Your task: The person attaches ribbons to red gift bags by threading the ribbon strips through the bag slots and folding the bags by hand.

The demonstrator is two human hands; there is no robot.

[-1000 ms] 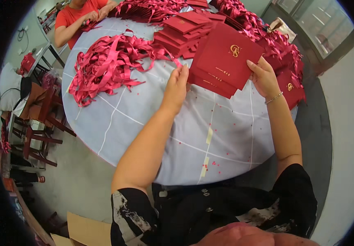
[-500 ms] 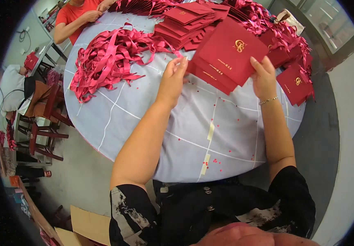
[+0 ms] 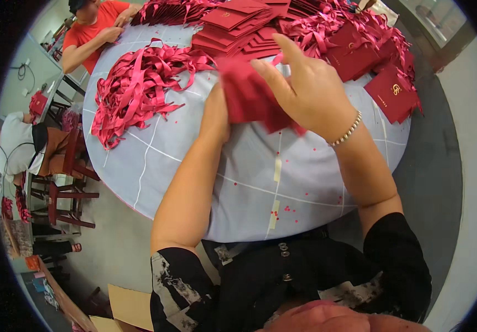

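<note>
A few flat red paper bags [image 3: 246, 97] are in front of me above the table, blurred by motion. My left hand [image 3: 216, 113] grips their left side; its fingertips are hidden behind them. My right hand [image 3: 317, 94], with a beaded bracelet at the wrist, is over their right side, thumb and forefinger spread apart. A loose heap of pink-red satin ribbons [image 3: 139, 91] lies to the left of my left hand. Beyond my hands stands a stack of red bags [image 3: 230, 33]. More red bags with a gold emblem [image 3: 394, 93] and ribbons lie at the right.
The round table has a grey-blue cloth with white lines [image 3: 194, 166], dotted with small red bits. Across it, a person in an orange-red shirt [image 3: 92, 36] works at the far left. Wooden stools [image 3: 69, 202] and another seated person [image 3: 20, 141] are left; a cardboard box [image 3: 130, 307] is lower left.
The bags have moved left and turned, their gold print no longer showing. My right hand has let go of their right edge and swung left over them, fingers spreading.
</note>
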